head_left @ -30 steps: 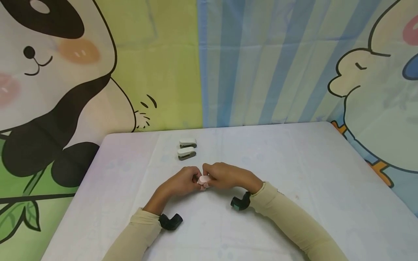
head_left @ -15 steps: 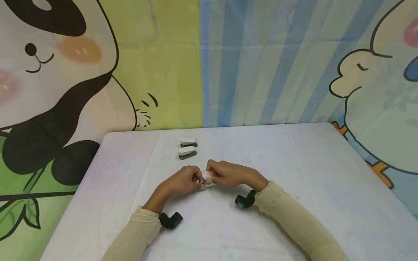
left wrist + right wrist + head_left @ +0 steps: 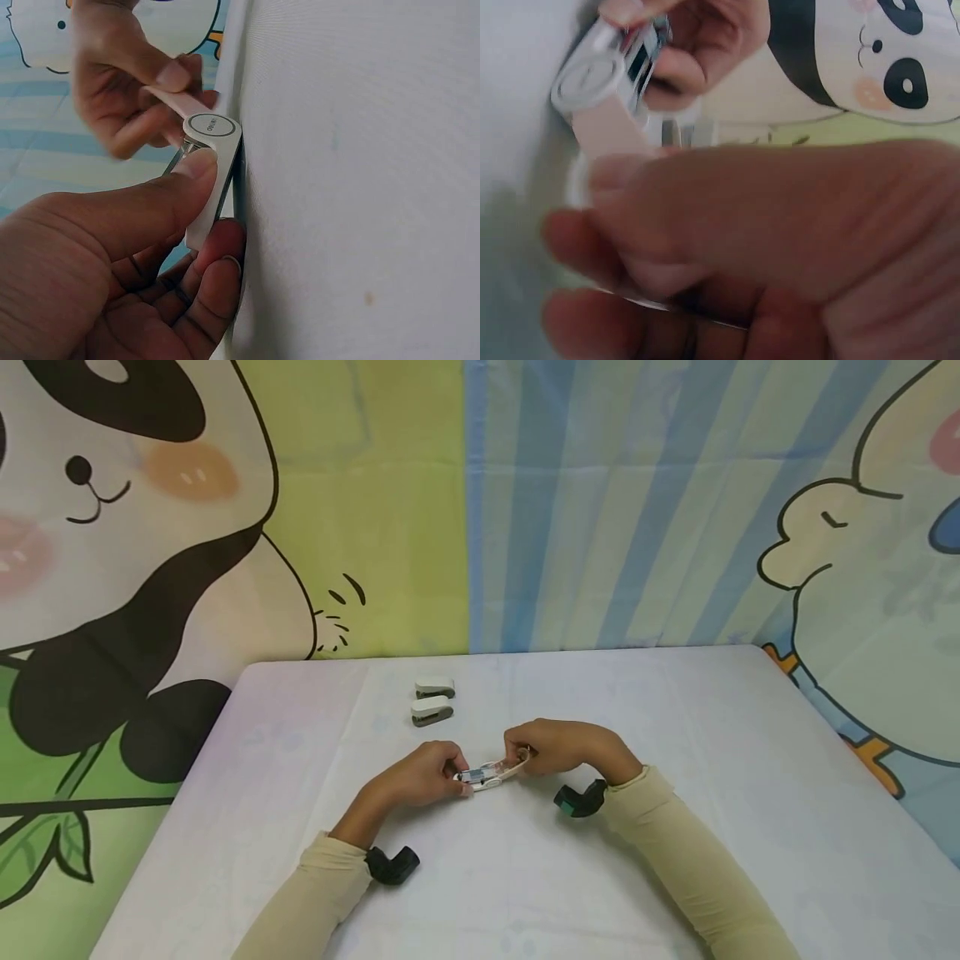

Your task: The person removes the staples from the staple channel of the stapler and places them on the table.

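Note:
Between the two hands, just above the table, a small white and pale pink stapler (image 3: 489, 776) is swung wide open, its inner metal and staple channel showing. The left hand (image 3: 423, 774) pinches its body between thumb and fingers. On the other side, the right hand (image 3: 562, 747) grips the pink top arm (image 3: 177, 102). The round hinge (image 3: 211, 125) with lettering shows in the left wrist view. In the right wrist view the right hand (image 3: 727, 225) is blurred and covers much of the arm it holds.
Two white and grey staplers, a nearer one (image 3: 432, 711) and a farther one (image 3: 435, 687), lie on the white table (image 3: 637, 710) behind the hands. A printed curtain (image 3: 600, 510) hangs along the table's back edge. Each wrist wears a black camera mount.
My right hand has moved right and slightly up, swinging the pink arm away from the body, so the stapler has gone from folded to wide open. The left hand has stayed in place.

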Motion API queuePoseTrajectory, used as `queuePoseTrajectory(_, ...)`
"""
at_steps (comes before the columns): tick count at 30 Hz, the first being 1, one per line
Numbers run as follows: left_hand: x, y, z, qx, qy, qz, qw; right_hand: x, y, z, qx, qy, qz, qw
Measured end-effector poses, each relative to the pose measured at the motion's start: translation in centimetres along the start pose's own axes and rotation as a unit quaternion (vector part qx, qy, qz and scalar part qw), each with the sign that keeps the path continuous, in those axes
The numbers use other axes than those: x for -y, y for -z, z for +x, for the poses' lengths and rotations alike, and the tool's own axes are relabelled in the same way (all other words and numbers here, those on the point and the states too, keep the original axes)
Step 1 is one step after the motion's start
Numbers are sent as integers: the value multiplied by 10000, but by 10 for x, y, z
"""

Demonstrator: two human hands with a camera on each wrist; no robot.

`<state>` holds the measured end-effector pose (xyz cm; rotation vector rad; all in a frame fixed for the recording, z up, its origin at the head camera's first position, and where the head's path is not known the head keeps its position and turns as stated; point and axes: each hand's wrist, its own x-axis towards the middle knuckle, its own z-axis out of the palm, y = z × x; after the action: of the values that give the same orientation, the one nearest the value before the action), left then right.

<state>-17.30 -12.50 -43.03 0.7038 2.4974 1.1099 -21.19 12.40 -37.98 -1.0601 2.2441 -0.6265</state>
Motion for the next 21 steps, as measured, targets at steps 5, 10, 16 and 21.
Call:
queuePoseTrajectory(5, 2, -1, 0, -26, -26, 41, 10000, -5, 3, 0, 62, -82, -88, 9999)
queuePoseTrajectory(10, 2, -1, 1, -34, 39, 34, 10000, -6, 5, 1, -25, 280, -127, 9995)
queuePoseTrajectory(16, 2, -1, 2, 34, 33, 17, 10000, 9, 6, -2, -1304, 1307, -254, 9825)
queuePoseTrajectory(21, 1, 0, 2, 17, -8, 65, 10000, 27, -10, 7, -1457, 1568, 244, 9765)
